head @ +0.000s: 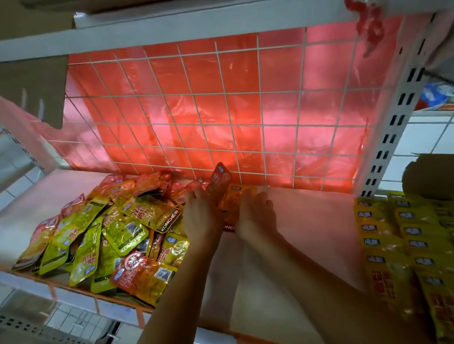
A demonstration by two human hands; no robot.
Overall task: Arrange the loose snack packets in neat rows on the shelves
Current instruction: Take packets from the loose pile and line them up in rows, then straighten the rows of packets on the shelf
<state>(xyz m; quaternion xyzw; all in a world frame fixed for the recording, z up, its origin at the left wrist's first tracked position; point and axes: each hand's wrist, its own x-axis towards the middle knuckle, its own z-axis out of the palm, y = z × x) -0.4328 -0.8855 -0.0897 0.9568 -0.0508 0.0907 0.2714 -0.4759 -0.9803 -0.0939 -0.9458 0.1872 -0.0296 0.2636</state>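
Hands: 2, left hand [200, 222] and right hand [257, 218]. Orange packets at hands: I count 2, upright orange packet [220, 179] and flat orange packet [237, 199]; possible third beneath, can't tell. Loose pile [106, 235] on shelf [301, 234]: 2 colour kinds, green-yellow and red-orange; I get 20-plus, overlap blocks exact number. Yellow packets [423, 246] at right: 3 rows, per-row count unclear. Wire grid [210, 101]: 1. Cardboard roll [448, 178]: 1.

Loose packets [103, 235] left on shelf [310, 236]
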